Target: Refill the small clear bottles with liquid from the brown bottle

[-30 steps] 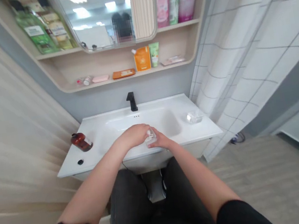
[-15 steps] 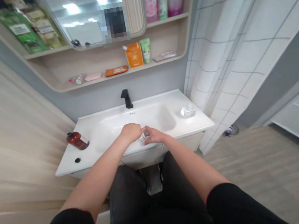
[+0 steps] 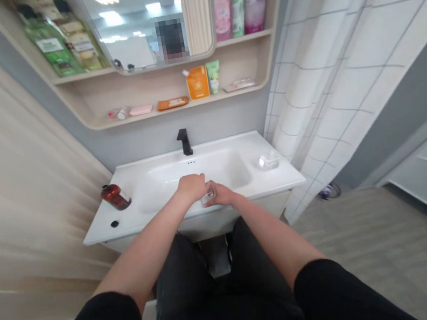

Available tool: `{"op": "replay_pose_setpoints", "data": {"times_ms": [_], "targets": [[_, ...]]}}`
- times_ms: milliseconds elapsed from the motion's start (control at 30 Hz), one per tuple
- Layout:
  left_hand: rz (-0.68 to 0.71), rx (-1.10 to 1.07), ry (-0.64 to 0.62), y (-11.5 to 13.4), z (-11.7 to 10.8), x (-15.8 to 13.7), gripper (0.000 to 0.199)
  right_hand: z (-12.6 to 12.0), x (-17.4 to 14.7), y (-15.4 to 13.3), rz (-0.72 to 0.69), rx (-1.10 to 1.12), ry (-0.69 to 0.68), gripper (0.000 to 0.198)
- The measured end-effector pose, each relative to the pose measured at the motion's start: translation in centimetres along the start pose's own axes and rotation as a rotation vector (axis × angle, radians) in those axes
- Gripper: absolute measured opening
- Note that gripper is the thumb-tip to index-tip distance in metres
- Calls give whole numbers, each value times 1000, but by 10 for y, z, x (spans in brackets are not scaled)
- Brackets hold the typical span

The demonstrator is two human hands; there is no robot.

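Over the front edge of the white sink, my right hand [image 3: 222, 194] is wrapped round a small clear container [image 3: 208, 197]. My left hand [image 3: 192, 187] is closed at the top of that container, its knuckles turned up; the fingertips are hidden, so what they pinch cannot be made out. At the left end of the counter stands a brown bottle [image 3: 116, 197] with a pale label. A small round black piece [image 3: 115, 224] lies in front of it. Another clear container [image 3: 269, 161] sits at the counter's right end.
A black faucet [image 3: 185, 142] rises behind the basin [image 3: 231, 165]. On the shelf above are an orange pouch [image 3: 198, 83], a green tube [image 3: 214, 77], a pink soap-like bar [image 3: 141, 110] and an orange packet [image 3: 173, 103]. Several bottles flank the mirror [image 3: 134, 26]. A curtain hangs at left.
The view has shifted slightly, so the shelf and counter items sit a little differently in the picture. Both hands stay together at the clear container, with only a slight shift of the fingers.
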State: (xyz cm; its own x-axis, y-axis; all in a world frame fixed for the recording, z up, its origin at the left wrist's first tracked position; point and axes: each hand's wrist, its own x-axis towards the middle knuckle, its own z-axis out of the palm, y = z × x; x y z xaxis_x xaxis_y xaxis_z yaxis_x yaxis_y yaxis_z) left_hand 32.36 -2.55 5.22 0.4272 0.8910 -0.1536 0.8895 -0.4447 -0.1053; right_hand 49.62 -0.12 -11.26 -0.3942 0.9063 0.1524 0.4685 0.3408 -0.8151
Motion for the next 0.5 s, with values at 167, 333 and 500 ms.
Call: {"op": "replay_pose_setpoints", "data": {"times_ms": [167, 333, 500], "targets": [[82, 5, -119, 0, 0, 5, 43, 1, 1, 2, 62, -25, -14, 70], [16, 3, -118, -4, -1, 9, 51, 0, 1, 1, 50, -22, -5, 69], [7, -18, -102, -5, -1, 11, 50, 1, 0, 1, 34, -14, 21, 72]]}}
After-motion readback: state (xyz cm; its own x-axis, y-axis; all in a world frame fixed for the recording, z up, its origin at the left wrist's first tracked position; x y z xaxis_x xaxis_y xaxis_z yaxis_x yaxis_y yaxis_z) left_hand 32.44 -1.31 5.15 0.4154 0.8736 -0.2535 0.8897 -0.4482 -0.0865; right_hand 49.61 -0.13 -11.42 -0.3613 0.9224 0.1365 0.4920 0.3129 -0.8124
